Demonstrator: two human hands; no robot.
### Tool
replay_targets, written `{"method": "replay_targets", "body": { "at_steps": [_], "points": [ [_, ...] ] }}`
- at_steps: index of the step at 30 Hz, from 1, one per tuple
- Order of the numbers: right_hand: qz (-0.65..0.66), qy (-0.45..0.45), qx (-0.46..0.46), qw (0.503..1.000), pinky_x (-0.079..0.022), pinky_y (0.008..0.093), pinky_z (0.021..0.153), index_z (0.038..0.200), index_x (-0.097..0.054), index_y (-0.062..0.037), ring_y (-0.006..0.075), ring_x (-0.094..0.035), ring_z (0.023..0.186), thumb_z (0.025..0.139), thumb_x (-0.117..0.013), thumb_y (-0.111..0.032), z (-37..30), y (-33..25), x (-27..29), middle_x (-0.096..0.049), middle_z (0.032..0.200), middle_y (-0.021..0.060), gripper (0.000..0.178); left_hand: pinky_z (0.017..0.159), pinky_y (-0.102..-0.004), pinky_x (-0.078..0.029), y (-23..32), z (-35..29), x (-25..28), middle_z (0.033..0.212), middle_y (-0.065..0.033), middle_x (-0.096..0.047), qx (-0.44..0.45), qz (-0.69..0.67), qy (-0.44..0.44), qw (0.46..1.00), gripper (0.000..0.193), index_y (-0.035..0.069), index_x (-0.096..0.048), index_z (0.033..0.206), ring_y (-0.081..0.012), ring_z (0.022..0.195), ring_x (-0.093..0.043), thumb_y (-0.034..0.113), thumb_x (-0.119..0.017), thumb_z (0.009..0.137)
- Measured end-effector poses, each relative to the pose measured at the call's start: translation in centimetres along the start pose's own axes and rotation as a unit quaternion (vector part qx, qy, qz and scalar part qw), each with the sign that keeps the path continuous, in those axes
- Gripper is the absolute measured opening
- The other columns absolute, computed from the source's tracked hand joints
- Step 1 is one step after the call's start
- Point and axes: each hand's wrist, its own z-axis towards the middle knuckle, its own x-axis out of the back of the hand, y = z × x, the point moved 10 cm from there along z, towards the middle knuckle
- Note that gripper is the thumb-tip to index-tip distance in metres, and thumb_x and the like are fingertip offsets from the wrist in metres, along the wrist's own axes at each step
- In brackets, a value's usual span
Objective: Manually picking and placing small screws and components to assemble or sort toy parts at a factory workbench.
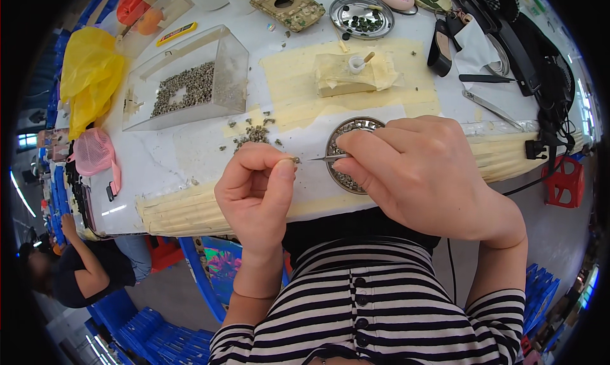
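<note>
My left hand [254, 190] pinches a tiny metal part [296, 159] between thumb and forefinger, its other fingers curled in. My right hand [426, 174] grips pointed metal tweezers [325, 158]. Their tip points left, just short of the tiny part; whether it touches cannot be made out. Below the right fingers is a round metal dish [332, 140] holding many small shiny pieces, partly covered by that hand. A loose pile of small metal parts [255, 135] lies on the table beyond my left hand.
A clear plastic bin [232, 79] with many metal parts stands far left, near a yellow bag [92, 72]. Ahead, a small white pot [356, 64] sits on a paper-covered block [330, 85]. Behind it is a round tray [340, 30]. Other tweezers [489, 108] lie right. Someone [76, 269] sits at left.
</note>
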Motion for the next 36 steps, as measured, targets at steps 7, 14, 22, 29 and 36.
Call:
{"method": "replay_targets", "body": {
  "at_steps": [7, 14, 22, 29, 36],
  "points": [
    [-0.050, 0.086, 0.141, 0.985, -0.036, 0.0279, 0.046, 0.118, -0.070, -0.0091, 0.0117, -0.046, 0.050, 0.079, -0.075, -0.023, 0.0, -2.8, 0.3, -0.040, 0.059, -0.0034, 0.041, 0.064, -0.0197, -0.044, -0.7, 0.1, 0.1, 0.084, -0.0030, -0.062, 0.067, -0.066, 0.000, 0.996, 0.002, 0.000, -0.062, 0.091, -0.0067, 0.070, -0.054, -0.001, -0.064, 0.091],
    [-0.071, 0.081, 0.162, 0.981, -0.036, 0.0258, 0.048, 0.112, -0.069, -0.0095, 0.0098, -0.048, 0.053, 0.079, -0.069, -0.023, -1.0, -3.5, 0.1, -0.041, 0.061, -0.0037, 0.036, 0.058, -0.0205, -0.042, -1.7, 0.8, 0.2, 0.080, -0.0040, -0.063, 0.132, -0.169, -0.030, 0.976, 0.005, 0.001, -0.063, 0.092, -0.0072, 0.065, -0.053, 0.005, -0.065, 0.092],
    [-0.026, 0.141, -0.109, 0.984, -0.041, 0.0371, 0.057, 0.097, -0.060, -0.0057, 0.0251, -0.052, 0.056, 0.092, -0.067, -0.033, -4.3, 5.6, 4.5, -0.055, 0.070, 0.0070, 0.028, 0.057, -0.0207, -0.043, -1.9, 0.4, 0.7, 0.080, -0.0044, -0.065, 0.132, -0.183, -0.022, 0.974, 0.003, 0.001, -0.064, 0.093, -0.0066, 0.065, -0.054, 0.004, -0.064, 0.092],
    [-0.122, 0.155, -0.232, 0.953, -0.045, 0.0381, 0.068, 0.105, -0.061, -0.0023, 0.0299, -0.056, 0.078, 0.092, -0.063, -0.009, -8.8, 11.5, 3.9, -0.060, 0.090, 0.0125, 0.014, 0.058, -0.0206, -0.042, -1.1, 0.4, 1.4, 0.079, -0.0028, -0.063, 0.118, -0.124, 0.011, 0.985, 0.003, 0.001, -0.063, 0.092, -0.0065, 0.067, -0.054, 0.004, -0.062, 0.092],
    [-0.091, 0.132, -0.094, 0.983, -0.041, 0.0398, 0.084, 0.100, -0.071, -0.0085, 0.0264, -0.054, 0.093, 0.078, -0.074, -0.007, -7.1, 6.3, 4.0, -0.062, 0.097, 0.0044, 0.023, 0.058, -0.0201, -0.040, -0.2, 0.0, 2.5, 0.080, -0.0028, -0.061, 0.085, -0.114, 0.018, 0.990, 0.003, 0.001, -0.062, 0.091, -0.0063, 0.067, -0.052, 0.004, -0.061, 0.092]
  ]
}}
